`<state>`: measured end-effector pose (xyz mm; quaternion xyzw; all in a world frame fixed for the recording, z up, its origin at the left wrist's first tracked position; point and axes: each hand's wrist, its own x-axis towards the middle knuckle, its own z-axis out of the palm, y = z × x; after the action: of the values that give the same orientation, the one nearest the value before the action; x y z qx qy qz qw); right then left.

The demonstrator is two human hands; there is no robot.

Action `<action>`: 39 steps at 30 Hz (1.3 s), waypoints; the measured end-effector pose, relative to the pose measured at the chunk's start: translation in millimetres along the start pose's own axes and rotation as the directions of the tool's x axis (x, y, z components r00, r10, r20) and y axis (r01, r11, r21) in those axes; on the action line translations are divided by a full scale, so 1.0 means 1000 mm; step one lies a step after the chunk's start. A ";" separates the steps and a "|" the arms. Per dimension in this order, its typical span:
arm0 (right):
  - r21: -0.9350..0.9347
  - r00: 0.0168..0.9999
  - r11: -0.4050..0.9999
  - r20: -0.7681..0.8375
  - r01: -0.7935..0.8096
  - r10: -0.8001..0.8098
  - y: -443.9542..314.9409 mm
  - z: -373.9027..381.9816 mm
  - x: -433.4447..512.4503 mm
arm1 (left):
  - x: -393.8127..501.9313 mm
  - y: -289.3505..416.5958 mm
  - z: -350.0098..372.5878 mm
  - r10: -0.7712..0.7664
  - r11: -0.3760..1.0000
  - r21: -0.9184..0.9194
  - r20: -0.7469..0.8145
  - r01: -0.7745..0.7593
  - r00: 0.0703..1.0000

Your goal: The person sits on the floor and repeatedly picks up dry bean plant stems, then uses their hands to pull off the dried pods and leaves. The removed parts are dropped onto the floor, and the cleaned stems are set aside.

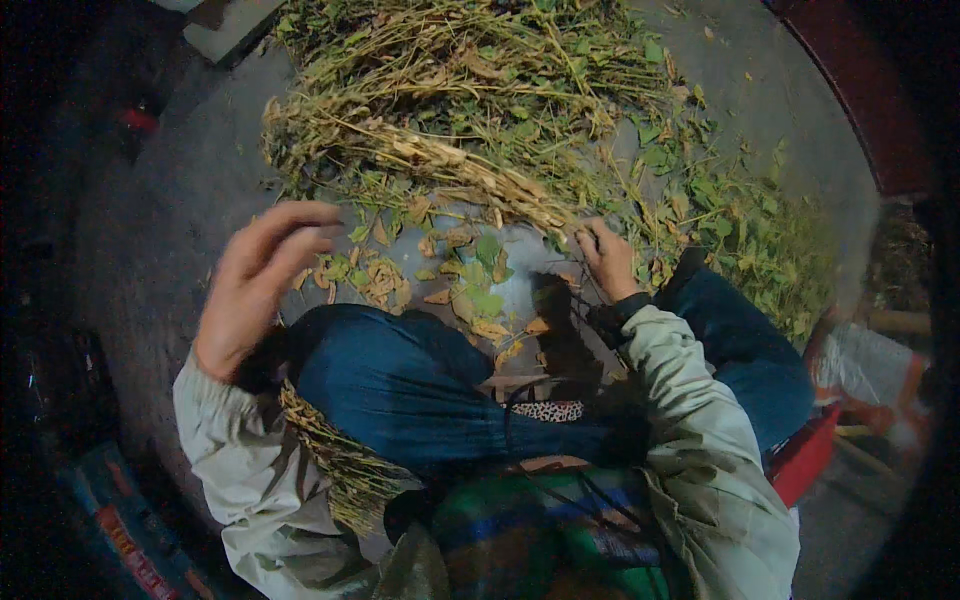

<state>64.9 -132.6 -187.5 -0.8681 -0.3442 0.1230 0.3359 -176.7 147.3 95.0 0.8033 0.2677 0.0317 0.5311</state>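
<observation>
My left hand (pixel 262 262) is raised over the left side of the floor, slightly blurred, its fingers apart and nothing in it. Opposite it, my right hand (pixel 606 259) grips the thin end of a bundle of dry tan plant stalks (pixel 487 180), which look like bean stalks with pods. The bundle slants up and to the left, against a large heap of green and yellow cut plants (pixel 465 82). Between my hands, loose leaves (pixel 487 304) lie scattered on the grey floor. A second bunch of stalks (pixel 345 465) rests beside my left thigh, partly under my sleeve.
More green leafy plants (pixel 780 255) lie to the right of my knee. A dark red panel (pixel 847 90) borders the upper right, and a pale board (pixel 232 30) the upper left. A whitish bag (pixel 870 367) and a red object (pixel 810 457) sit at the right.
</observation>
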 end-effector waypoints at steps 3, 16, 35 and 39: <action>0.097 0.999 0.995 -0.001 0.033 -0.033 -0.027 -0.044 0.015 | 0.031 -0.005 0.026 -0.037 0.999 0.027 0.281 0.031 0.959; 0.409 0.994 0.911 0.113 -0.050 0.005 -0.125 -0.192 -0.023 | 0.083 0.002 0.141 0.060 0.732 -0.670 0.240 0.121 0.969; -0.742 0.772 0.590 -0.159 0.317 -0.615 -0.171 -0.366 -0.070 | 0.060 -0.018 0.184 0.101 0.984 -0.173 0.395 -0.034 0.913; 0.126 0.860 0.942 -0.459 0.312 -0.223 -0.146 -0.429 -0.096 | 0.067 -0.028 0.169 0.184 0.960 -0.258 0.296 -0.106 0.937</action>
<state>110.5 -333.3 227.8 -0.7794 -0.3635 -0.0902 0.5023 -73.4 45.0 -18.6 0.7459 0.1126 -0.0267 0.6559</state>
